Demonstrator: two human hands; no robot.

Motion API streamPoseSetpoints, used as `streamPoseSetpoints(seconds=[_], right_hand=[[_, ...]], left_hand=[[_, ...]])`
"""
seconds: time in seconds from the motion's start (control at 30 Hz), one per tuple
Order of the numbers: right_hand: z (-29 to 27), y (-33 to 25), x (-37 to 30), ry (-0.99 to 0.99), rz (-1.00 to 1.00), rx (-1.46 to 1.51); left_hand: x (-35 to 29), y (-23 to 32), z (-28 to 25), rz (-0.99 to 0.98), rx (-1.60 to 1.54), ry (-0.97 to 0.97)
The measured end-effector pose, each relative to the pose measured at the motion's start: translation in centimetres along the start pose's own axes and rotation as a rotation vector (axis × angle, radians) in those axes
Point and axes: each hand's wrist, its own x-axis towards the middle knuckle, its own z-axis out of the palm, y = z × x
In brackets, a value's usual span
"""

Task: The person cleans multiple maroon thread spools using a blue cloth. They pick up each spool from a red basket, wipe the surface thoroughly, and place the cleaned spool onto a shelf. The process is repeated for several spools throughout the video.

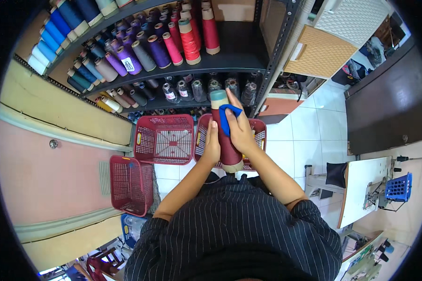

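In front of my body I hold a large maroon thread cone (228, 149) with a teal tip and a pale base. Its narrow end points toward the shelves. My left hand (212, 143) is closed along the cone's left side. On the other side, my right hand (239, 129) presses a folded blue cloth (225, 122) against the thread, with its fingers reaching up beside the tip. The palms and the cone's underside are hidden.
Dark metal shelves (239, 61) ahead carry rows of thread cones in many colours. Below stand maroon plastic baskets (164, 161), one partly behind the cone. To the right are a drawer cabinet (316, 52), a brown door (384, 100) and a sewing table (368, 182) with a blue basket (398, 188).
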Motion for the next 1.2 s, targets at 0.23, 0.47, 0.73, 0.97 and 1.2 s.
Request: streamPoseSetpoints(seconds=[0.23,0.47,0.73,0.97,1.2], right_hand=[[3.7,2.0,-2.9,-0.063,0.096,0.116],[2.5,4.1,0.4,0.098,0.368,0.381],[2.2,12.8,-4.2,0.074,0.244,-0.185],[3.9,0.8,1.9,0.188,0.266,0.237],[4.3,5.9,-0.4,0.140,0.216,-0.238]], left_hand=[[4.7,2.8,-2.9,0.176,0.320,0.127],[6.2,1.6,-4.3,0.107,-0.040,0.048],[7.3,7.9,-3.8,0.537,0.318,-0.040],[6.8,9.3,-3.7,0.625,0.549,-0.073],[6.6,10.6,-4.8,0.723,0.516,-0.120]])
